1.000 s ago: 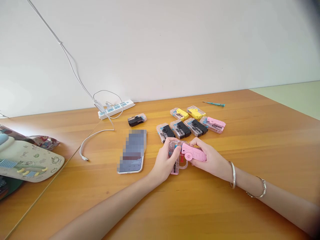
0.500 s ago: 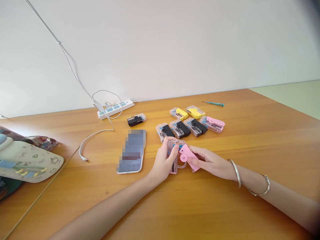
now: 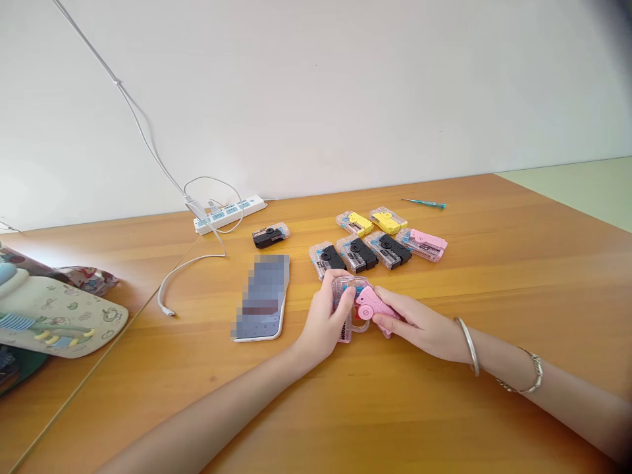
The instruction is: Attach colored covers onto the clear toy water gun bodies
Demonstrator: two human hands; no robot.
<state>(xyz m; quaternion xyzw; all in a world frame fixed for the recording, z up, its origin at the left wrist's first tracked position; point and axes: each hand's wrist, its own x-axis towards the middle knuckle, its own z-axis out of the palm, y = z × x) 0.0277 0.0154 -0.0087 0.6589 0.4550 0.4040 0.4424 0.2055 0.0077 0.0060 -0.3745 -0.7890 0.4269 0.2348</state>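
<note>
Between my two hands is a pink and clear folding toy water gun (image 3: 368, 309), partly unfolded, its clear trigger guard showing below. My left hand (image 3: 323, 319) is closed round the clear body, thumb on top. With thumb and fingers, my right hand (image 3: 407, 317) grips the pink part. Just beyond lie folded toy guns of the same kind: a black one (image 3: 328, 258), a second black one (image 3: 358, 253), a third black one (image 3: 389, 249) and a pink one (image 3: 423, 243). Behind these are two yellow ones (image 3: 356, 224). Another black one (image 3: 270, 234) lies apart on the left.
A phone (image 3: 261, 299) lies left of my hands on the wooden table (image 3: 316, 415). A white power strip (image 3: 231, 214) with a loose cable (image 3: 170, 311) is at the back left. A patterned bottle (image 3: 64, 316) lies far left; a teal screwdriver (image 3: 424, 203) lies back right.
My right hand and the pink part have shifted slightly right and turned a little. The left hand keeps its hold. The whole view has moved very slightly.
</note>
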